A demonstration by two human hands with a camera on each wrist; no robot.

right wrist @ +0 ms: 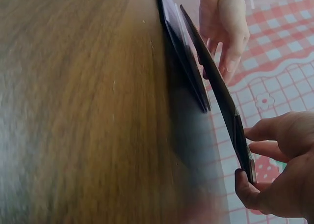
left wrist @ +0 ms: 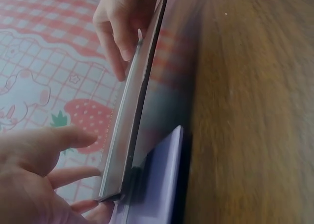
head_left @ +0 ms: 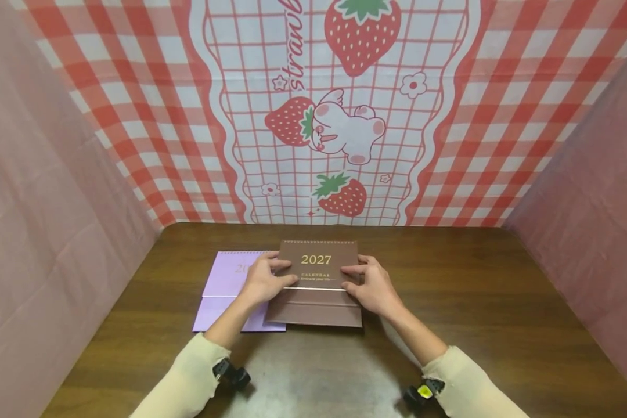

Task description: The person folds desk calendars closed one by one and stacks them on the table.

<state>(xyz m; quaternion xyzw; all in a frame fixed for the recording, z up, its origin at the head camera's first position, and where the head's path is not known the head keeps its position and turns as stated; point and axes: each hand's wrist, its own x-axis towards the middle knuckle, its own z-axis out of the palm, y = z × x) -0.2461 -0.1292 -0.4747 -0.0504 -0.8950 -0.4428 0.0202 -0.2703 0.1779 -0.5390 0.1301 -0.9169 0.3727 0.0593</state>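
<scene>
A brown desk calendar [head_left: 321,296], marked 2027 in gold, is held slightly above the table between both hands. My left hand [head_left: 263,280] pinches its left edge, and my right hand [head_left: 373,284] pinches the right edge. The left wrist view shows the brown calendar [left wrist: 132,121] nearly edge-on, with fingers on both of its faces at the near corner. From the right wrist, a gap is visible between the raised brown calendar [right wrist: 223,94] and the tabletop. A purple desk calendar [head_left: 222,313] lies to the left, partly covered by the brown one and my left hand.
The calendars are over the middle of a brown wooden table [head_left: 465,302]. A strawberry-print cloth [head_left: 433,133] hangs behind its far edge. Pink curtains [head_left: 42,203] flank the table on both sides. A dark strap with a small device [head_left: 232,374] is on each wrist.
</scene>
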